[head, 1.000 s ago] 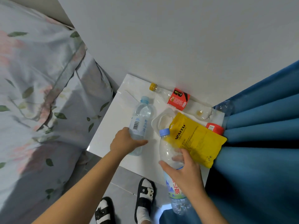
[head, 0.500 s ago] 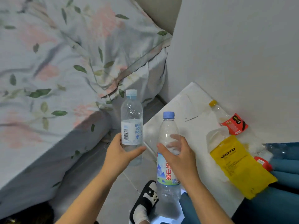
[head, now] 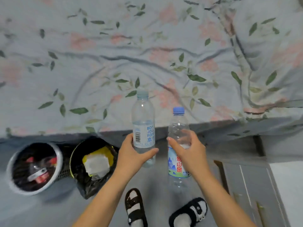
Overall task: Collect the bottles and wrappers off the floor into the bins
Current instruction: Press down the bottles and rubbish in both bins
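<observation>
Holding a bottle in each hand, the person stands facing a bed draped in a floral sheet (head: 147,54). The left hand (head: 132,154) grips a clear bottle with a pale blue cap (head: 143,122), fingers curled behind the white label, thumb pressed across the front, bottle upright. The right hand (head: 190,149) wraps around a taller clear bottle with a blue cap (head: 178,128), thumb pointing left across the body above a label with red characters and a mountain picture; this one is upright too. The two bottles sit side by side, near each other but apart, both lifted above the grey floor (head: 49,210).

Down to the left, two bins stand just beside each other against the foot of the bed. The white-rimmed bin (head: 11,161) on the far left has bottles with red labels lying inside, though it is blurred. The dark-rimmed bin (head: 73,154) next to it is lined with a black bag and holds a yellow wrapper (head: 105,153) with a white package on top of it.

At the bottom, two feet in white socks and black panda sandals (head: 135,207) are planted on the floor. A white surface (head: 288,185) shows at the right edge.
</observation>
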Action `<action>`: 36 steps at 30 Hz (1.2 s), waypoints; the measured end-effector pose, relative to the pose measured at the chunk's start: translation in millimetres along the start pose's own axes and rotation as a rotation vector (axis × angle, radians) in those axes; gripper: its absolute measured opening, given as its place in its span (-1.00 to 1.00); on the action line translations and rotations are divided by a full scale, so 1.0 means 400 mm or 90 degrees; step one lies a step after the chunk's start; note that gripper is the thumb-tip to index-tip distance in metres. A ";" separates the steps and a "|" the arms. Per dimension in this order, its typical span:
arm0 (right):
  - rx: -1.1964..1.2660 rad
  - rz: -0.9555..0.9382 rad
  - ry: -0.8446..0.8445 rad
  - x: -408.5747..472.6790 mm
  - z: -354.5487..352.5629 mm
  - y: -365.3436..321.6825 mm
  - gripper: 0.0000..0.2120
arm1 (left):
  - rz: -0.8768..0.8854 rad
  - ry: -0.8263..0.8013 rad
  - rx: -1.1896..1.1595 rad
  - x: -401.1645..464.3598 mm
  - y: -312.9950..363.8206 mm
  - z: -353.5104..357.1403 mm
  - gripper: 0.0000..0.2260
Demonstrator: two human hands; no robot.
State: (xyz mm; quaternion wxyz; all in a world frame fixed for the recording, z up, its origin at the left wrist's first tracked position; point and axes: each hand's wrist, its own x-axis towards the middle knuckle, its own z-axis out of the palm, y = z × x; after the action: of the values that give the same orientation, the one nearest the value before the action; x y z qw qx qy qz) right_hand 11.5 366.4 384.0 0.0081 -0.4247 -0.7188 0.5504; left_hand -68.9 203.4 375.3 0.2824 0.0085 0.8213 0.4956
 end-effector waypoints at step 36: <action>-0.117 -0.192 -0.391 -0.124 1.430 -0.156 -0.51 | -0.401 0.597 -0.350 0.124 -0.967 -0.951 -0.52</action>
State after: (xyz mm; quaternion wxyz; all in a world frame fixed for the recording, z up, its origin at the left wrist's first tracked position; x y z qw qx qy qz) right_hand -268.4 -115.1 231.3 -0.1660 -0.1275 -0.7888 0.5779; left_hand -187.5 -286.6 169.0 0.0164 -0.5250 0.6634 0.5330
